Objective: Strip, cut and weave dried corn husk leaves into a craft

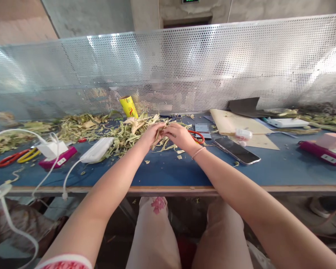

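Centrally, left hand: [154,134] fingers curled nearly closed, pinching a dry strip [158,138] of plant.
Right hand: [180,136] fingers bent inward, tips meeting the left hand's; I cannot tell whether it also grips the strip, as the fingers cover that spot.
Dry strip: between both hands, just above the near right edge of the pile.
Leaf pile: [126,135] dry, pale green and straw-coloured, heaped behind and to the left of the hands; more loose leaves spread farther left.
Yellow tube: [129,107] tilted at the back of the pile, near the perforated metal panel [184,74].
Red loop: [198,142] just beside the right hand, partly hidden by it.
Phone: [237,150] lying dark-faced on the blue table [162,173], right of the right forearm.
Small white case: [243,134] just beyond the phone, on brown paper [229,121].
White power bank: [98,150] left of the left forearm, a cable [71,171] running from it over the table edge.
Purple power strips: one [70,154] left of the power bank, carrying a white charger [53,149]; another [313,150] at far right.
Red and yellow handles: [28,155] at far left, beside the nearer purple strip.
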`<state>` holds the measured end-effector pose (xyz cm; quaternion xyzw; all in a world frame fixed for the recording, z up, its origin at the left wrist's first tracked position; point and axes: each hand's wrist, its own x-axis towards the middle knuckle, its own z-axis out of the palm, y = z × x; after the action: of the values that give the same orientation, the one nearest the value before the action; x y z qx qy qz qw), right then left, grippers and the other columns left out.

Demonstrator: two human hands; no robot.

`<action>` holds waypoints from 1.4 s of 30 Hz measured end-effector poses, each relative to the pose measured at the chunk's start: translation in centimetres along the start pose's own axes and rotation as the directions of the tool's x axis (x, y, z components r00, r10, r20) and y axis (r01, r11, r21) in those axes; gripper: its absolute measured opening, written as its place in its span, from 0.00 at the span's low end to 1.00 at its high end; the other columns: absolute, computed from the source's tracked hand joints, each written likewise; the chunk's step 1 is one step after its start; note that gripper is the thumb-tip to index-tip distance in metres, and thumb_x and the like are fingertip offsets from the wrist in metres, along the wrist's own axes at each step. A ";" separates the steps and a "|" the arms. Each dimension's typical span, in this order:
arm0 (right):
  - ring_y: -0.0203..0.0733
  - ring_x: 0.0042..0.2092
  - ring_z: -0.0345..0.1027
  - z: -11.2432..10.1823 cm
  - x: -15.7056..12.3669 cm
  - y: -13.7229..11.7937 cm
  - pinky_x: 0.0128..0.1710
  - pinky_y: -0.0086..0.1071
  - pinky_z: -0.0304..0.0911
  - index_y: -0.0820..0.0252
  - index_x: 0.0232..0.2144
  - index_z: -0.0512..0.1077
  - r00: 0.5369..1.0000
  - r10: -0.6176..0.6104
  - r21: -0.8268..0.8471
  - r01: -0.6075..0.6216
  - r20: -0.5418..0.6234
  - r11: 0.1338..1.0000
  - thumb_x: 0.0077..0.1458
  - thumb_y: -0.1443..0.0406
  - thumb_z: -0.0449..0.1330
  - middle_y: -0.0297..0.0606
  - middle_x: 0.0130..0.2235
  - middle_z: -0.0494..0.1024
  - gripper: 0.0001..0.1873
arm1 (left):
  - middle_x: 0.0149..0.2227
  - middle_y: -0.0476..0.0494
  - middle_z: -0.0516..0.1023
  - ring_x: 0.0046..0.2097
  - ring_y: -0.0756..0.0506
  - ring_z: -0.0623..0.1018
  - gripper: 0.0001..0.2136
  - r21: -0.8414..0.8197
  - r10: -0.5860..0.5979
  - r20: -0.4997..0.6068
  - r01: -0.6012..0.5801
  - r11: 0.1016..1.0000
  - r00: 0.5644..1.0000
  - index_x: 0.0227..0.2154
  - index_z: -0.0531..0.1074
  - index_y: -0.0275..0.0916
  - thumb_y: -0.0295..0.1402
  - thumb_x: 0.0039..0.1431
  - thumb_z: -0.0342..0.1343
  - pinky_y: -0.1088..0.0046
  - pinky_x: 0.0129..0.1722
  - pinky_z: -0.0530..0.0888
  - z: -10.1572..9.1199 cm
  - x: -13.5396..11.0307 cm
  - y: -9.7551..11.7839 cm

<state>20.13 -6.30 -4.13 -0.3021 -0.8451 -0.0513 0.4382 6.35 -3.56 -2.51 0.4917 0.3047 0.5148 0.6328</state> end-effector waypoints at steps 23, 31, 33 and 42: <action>0.37 0.30 0.63 -1.5 -0.2 1.9 0.33 0.30 0.59 0.60 0.25 0.70 0.912 0.327 0.106 -0.310 -0.247 0.945 0.46 0.72 0.55 0.35 0.28 0.71 0.05 | 0.22 0.50 0.71 0.28 0.53 0.70 0.09 0.374 0.257 -0.056 -0.218 0.901 0.965 0.24 0.72 0.35 0.34 0.38 0.62 0.76 0.32 0.65 -1.2 0.9 -0.7; 0.37 0.31 0.64 -1.6 -0.1 1.0 0.34 0.30 0.59 0.59 0.25 0.70 0.936 0.260 0.126 -0.235 -0.239 0.964 0.46 0.72 0.54 0.34 0.28 0.71 0.06 | 0.25 0.46 0.75 0.34 0.50 0.75 0.12 0.248 0.002 0.108 -0.029 0.968 0.994 0.21 0.69 0.33 0.34 0.36 0.64 0.67 0.42 0.68 0.0 -0.2 -0.9; 0.37 0.31 0.64 -1.7 -0.1 0.9 0.34 0.30 0.59 0.59 0.25 0.70 0.944 0.241 0.128 -0.217 -0.223 0.968 0.46 0.72 0.54 0.34 0.28 0.72 0.07 | 0.24 0.47 0.75 0.34 0.48 0.75 0.11 0.206 -0.045 0.128 0.017 0.978 0.991 0.21 0.68 0.34 0.32 0.36 0.65 0.65 0.43 0.68 0.1 -0.2 -0.9; 0.37 0.31 0.65 -1.9 -0.1 0.6 0.34 0.30 0.60 0.59 0.24 0.70 0.953 0.208 0.128 -0.183 -0.218 0.975 0.45 0.74 0.54 0.34 0.28 0.72 0.08 | 0.25 0.45 0.76 0.34 0.48 0.76 0.07 0.137 -0.100 0.154 0.079 0.987 0.983 0.25 0.67 0.34 0.30 0.45 0.59 0.64 0.43 0.70 -0.1 0.0 -0.9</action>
<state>21.85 -6.54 -3.16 -0.3525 -0.7559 0.0027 0.5516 6.56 -3.53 -3.39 0.5576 0.3076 0.4235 0.6443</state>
